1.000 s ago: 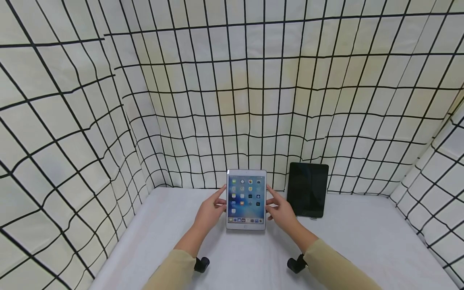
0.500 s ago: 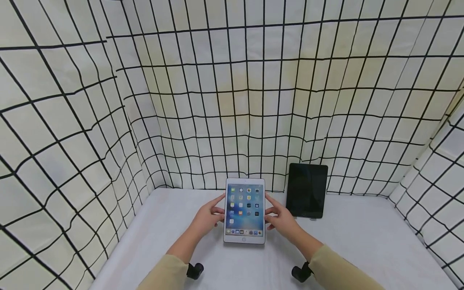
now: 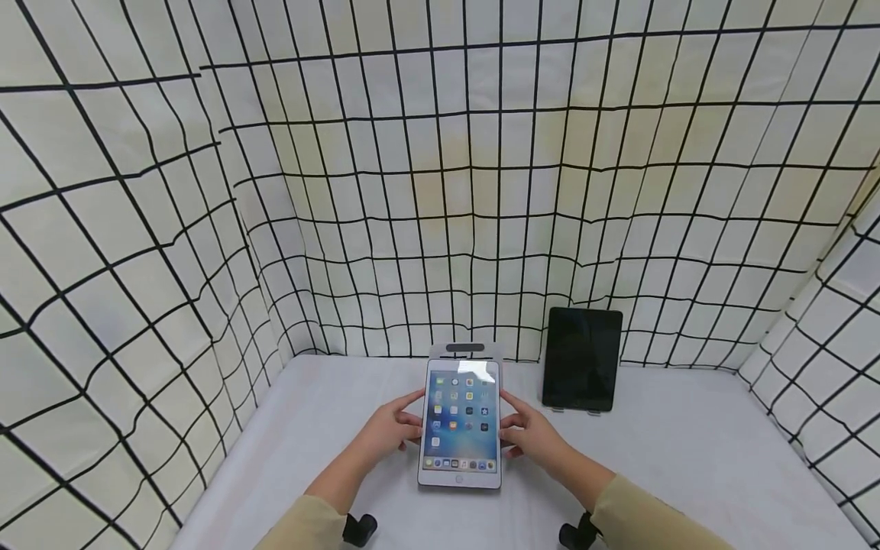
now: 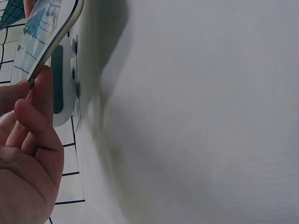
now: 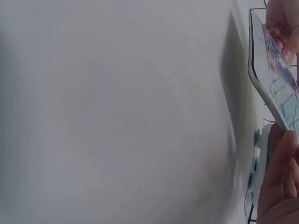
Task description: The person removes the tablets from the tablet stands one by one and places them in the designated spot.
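A white tablet [image 3: 462, 420], its screen lit with app icons, is held by both hands in front of a pale stand [image 3: 490, 352] with a dark strip. My left hand [image 3: 385, 428] grips the tablet's left edge. On the opposite edge, my right hand [image 3: 532, 434] pinches it between thumb and fingers. In the left wrist view the tablet [image 4: 39, 35] is tilted and apart from the stand [image 4: 65, 88], its lower edge above the white surface. From the right wrist view the tablet's near edge [image 5: 261, 84] also shows off the surface.
A black tablet [image 3: 582, 359] with a dark screen leans upright on a stand at the right. White cloth [image 3: 330, 405] covers the table. Behind and at the sides rise white walls [image 3: 399, 198] with a black grid. Dark wrist mounts [image 3: 360, 529] sit under the sleeves.
Both hands have brought the white tablet down and toward me, leaning it further back. The stand behind it has come into sight. The black tablet has stayed in place.
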A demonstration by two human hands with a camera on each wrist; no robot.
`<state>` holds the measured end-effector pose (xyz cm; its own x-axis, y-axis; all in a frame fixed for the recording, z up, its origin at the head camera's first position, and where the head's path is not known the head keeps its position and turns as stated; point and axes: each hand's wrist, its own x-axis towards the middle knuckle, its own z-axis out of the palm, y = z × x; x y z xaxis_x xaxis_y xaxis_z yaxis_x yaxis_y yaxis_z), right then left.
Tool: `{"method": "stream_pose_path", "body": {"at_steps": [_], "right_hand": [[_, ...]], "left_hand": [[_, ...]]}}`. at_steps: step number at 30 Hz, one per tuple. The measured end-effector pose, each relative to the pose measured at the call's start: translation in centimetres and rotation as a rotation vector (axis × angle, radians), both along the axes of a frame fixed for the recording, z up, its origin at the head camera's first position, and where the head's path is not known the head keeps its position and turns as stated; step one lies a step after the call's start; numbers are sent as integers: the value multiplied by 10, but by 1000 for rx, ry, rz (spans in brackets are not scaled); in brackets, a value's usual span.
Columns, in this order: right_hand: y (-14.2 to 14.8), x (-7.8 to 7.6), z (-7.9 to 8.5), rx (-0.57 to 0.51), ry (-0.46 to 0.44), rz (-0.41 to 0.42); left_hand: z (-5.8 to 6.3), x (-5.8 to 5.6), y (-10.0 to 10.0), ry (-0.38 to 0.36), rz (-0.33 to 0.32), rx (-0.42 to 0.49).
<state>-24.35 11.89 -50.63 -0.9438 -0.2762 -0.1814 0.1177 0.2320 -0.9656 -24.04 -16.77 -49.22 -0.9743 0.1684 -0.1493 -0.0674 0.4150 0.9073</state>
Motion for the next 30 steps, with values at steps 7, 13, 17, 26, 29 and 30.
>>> {"method": "stream_pose_path", "body": {"at_steps": [7, 13, 17, 26, 29, 30], "right_hand": [[-2, 13, -6, 2, -63, 2], [-7, 21, -7, 21, -151, -8], [-9, 25, -6, 31, -213, -7], [-14, 31, -5, 64, -293, -8], [-14, 31, -5, 76, -304, -9], [-14, 31, -6, 83, -308, -7]], "left_hand": [[-9, 13, 0, -33, -5, 16], [-15, 20, 1, -72, 15, -25], [-15, 23, 1, -109, 10, -57], [-11, 31, 2, -199, 38, -119], [-8, 33, 4, -208, 37, -122], [-7, 33, 4, -211, 33, -125]]}}
